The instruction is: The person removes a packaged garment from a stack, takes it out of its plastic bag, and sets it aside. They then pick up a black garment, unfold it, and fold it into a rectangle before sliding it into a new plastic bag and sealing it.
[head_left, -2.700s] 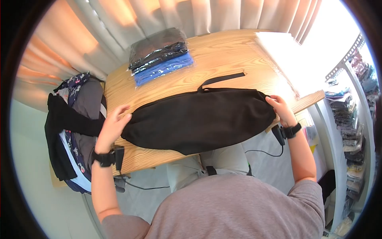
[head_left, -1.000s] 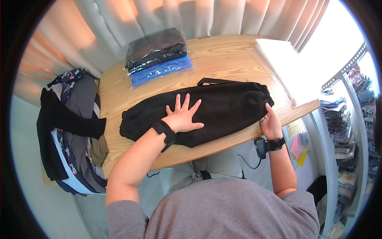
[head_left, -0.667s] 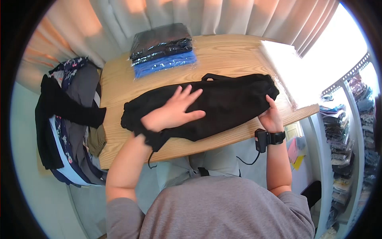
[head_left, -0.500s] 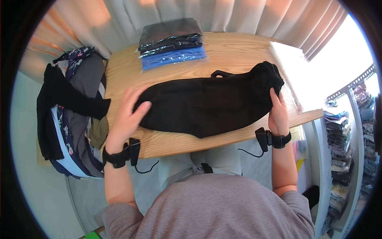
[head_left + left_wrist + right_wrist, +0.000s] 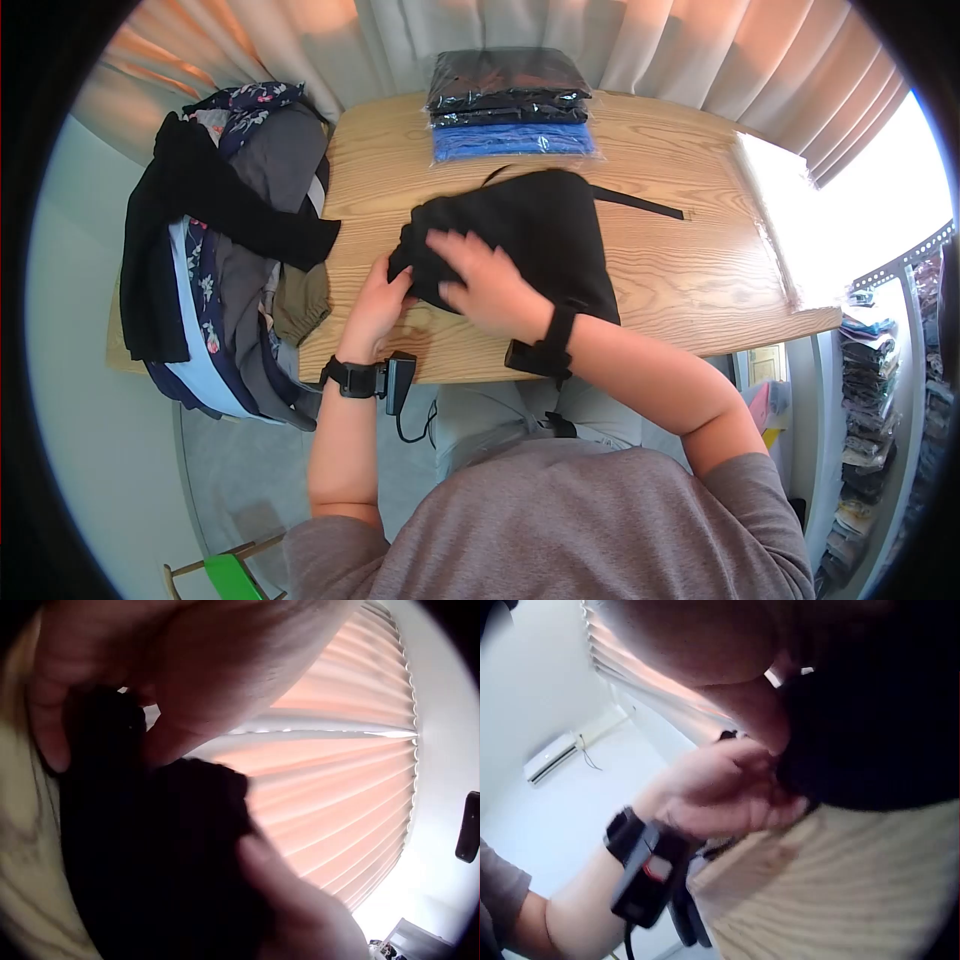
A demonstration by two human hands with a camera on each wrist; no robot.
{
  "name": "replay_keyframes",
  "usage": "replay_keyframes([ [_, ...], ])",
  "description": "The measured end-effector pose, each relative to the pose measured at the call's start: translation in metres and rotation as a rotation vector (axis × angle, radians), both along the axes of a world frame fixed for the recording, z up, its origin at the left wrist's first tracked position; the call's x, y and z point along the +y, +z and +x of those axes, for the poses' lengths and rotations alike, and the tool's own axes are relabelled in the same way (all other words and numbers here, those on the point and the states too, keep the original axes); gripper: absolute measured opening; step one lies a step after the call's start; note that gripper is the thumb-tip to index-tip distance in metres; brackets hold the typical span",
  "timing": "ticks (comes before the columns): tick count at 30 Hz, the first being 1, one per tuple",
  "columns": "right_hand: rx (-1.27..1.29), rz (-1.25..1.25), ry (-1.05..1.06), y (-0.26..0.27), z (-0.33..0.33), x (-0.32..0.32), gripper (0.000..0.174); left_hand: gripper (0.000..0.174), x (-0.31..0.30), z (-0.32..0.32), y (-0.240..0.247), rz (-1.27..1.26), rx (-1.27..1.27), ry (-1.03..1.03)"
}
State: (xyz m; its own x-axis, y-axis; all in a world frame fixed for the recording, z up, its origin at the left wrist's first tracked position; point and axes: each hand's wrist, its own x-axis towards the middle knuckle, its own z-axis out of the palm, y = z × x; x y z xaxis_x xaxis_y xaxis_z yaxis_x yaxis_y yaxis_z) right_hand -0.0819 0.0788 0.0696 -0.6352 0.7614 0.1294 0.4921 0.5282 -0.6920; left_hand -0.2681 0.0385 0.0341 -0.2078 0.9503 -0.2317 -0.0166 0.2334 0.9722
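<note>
Black garment [image 5: 552,232] lies on the table [image 5: 690,275] beneath the straight-fingered right hand [image 5: 497,290]; the left hand [image 5: 374,308] pinches its gathered end.

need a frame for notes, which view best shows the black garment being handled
The head view: the black garment shows almost whole, partly covered by the right hand. The left wrist view shows a dark close-up; the right wrist, a dark part upper right.

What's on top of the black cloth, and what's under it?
The right hand is over the black cloth, contact unclear; the left hand grips its left end. Under it is the table; a black strap pokes out on the right. Anything else there is covered.
</note>
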Motion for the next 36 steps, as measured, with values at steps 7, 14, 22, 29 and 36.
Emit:
replay_keyframes([
  [7, -0.170, -0.077, 0.075, -0.003, -0.003, -0.007, 0.073, 0.046, 0.001, 0.001, 0.017, -0.084, -0.129, 0.030],
  [14, -0.099, -0.095, 0.045, -0.005, -0.010, -0.015, 0.070, 0.060, 0.006, 0.017, 0.029, -0.082, -0.084, -0.012],
  [22, 0.051, 0.193, -0.105, 0.006, -0.002, -0.036, 0.078, 0.053, 0.006, 0.038, 0.032, 0.019, -0.274, 0.073],
  [29, 0.620, 0.497, -0.268, 0.073, 0.029, -0.025, 0.068, 0.052, -0.017, 0.104, 0.125, 0.526, -0.100, 0.052],
  [36, 1.554, -0.725, -0.271, 0.098, 0.119, 0.018, 0.034, 0.055, -0.012, 0.120, 0.183, 0.953, 0.100, -0.034],
])
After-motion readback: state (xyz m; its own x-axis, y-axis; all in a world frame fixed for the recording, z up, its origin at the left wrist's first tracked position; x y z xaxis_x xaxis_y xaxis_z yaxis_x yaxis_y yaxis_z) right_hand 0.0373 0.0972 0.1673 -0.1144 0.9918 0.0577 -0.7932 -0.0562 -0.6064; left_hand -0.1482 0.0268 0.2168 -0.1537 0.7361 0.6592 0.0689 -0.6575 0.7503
